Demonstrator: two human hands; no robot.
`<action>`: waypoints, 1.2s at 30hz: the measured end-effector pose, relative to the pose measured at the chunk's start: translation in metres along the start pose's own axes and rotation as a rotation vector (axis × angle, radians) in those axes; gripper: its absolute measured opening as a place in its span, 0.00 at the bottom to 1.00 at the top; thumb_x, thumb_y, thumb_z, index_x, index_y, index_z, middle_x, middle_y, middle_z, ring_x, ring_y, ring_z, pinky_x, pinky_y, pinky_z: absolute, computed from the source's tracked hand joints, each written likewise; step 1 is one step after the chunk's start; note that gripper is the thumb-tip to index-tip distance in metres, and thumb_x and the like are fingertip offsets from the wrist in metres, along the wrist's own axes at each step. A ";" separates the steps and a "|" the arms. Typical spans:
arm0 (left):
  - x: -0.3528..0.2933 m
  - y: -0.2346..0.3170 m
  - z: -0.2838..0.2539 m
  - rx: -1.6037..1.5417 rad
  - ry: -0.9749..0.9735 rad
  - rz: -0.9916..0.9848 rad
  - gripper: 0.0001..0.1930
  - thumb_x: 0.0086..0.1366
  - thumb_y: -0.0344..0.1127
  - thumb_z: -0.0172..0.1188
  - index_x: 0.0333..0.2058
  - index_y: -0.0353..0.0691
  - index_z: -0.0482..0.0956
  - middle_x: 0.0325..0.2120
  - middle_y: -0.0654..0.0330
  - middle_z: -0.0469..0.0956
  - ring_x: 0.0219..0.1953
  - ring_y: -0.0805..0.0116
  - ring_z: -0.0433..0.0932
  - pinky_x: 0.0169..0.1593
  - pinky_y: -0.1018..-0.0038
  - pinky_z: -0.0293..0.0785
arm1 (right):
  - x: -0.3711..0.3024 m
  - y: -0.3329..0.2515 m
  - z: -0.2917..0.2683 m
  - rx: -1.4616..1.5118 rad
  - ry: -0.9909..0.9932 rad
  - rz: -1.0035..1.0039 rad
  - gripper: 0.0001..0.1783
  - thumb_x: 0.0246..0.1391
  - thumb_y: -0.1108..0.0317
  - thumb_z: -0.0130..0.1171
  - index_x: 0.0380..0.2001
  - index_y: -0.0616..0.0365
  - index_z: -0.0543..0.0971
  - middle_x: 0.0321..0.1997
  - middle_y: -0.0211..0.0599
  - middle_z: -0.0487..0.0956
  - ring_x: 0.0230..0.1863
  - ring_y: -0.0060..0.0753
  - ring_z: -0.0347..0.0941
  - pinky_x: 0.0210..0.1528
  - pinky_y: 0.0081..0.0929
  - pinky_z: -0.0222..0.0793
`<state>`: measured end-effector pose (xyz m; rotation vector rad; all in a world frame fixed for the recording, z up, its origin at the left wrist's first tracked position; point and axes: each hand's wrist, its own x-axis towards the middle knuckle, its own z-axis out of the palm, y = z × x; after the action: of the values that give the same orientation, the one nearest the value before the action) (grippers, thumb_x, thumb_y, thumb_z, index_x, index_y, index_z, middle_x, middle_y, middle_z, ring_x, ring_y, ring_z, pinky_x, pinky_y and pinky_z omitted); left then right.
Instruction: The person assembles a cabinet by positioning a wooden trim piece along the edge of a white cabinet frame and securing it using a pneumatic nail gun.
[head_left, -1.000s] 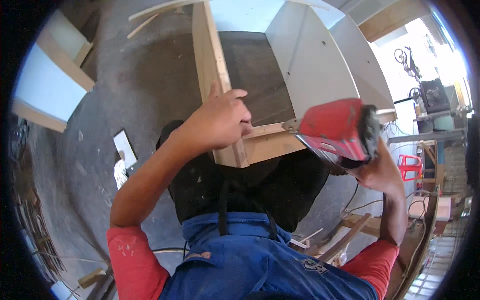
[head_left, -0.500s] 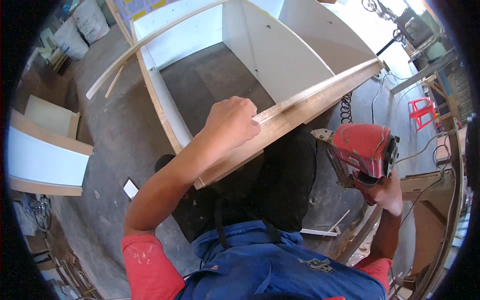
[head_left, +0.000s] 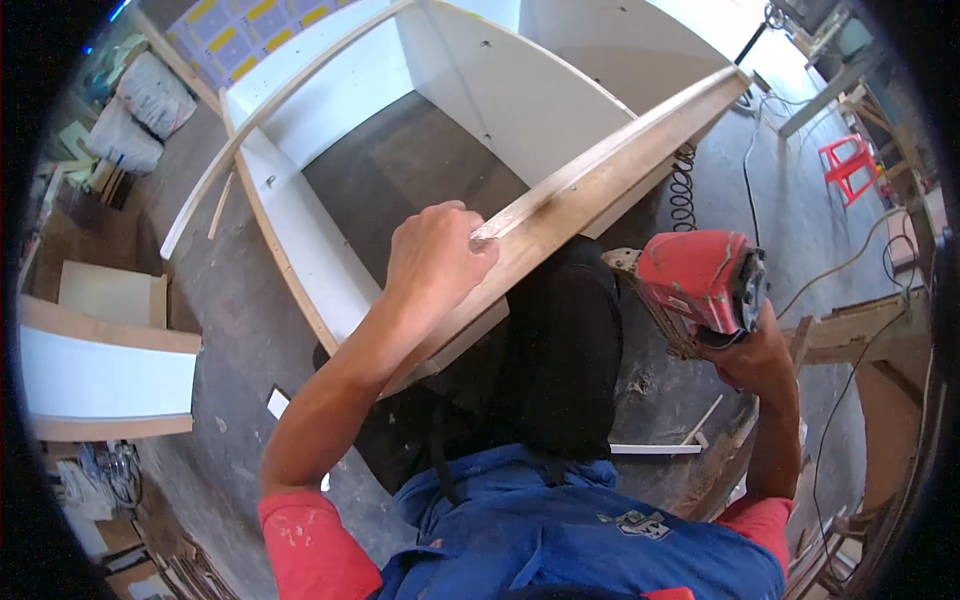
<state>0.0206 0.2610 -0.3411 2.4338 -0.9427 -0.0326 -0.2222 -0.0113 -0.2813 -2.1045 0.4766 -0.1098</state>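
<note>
My left hand point(head_left: 440, 255) is closed over the upper edge of a long wooden board point(head_left: 575, 200), which slants from my lap up to the far right. A thin pale strip point(head_left: 600, 150) runs along that edge. Behind it lies a large white cabinet frame point(head_left: 510, 95) with curved, wood-edged panels. My right hand point(head_left: 752, 355) grips a red nail gun point(head_left: 690, 275) by its handle, right of my knee. The gun's metal nose points left and stands apart from the board.
A long curved strip point(head_left: 290, 105) lies across the frame's left side. Another white curved piece point(head_left: 110, 370) sits at the left. White sacks point(head_left: 155, 95) stand behind. A coiled hose point(head_left: 682, 190) hangs near the board, with a red stool point(head_left: 848, 170) farther right.
The nail gun and my right hand have shifted slightly left and up. My left hand still grips the board, and the whole view has tilted a little.
</note>
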 end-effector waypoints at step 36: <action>-0.002 -0.002 0.003 0.101 -0.027 0.103 0.10 0.61 0.38 0.67 0.29 0.35 0.82 0.29 0.52 0.77 0.34 0.48 0.81 0.38 0.55 0.76 | 0.019 -0.012 0.017 -0.126 0.000 0.242 0.28 0.47 0.70 0.77 0.46 0.60 0.70 0.23 0.29 0.75 0.14 0.18 0.67 0.12 0.25 0.58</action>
<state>0.0191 0.2621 -0.3450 2.4781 -1.1056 0.0191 -0.1966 0.0004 -0.2824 -2.1509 0.7502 0.0623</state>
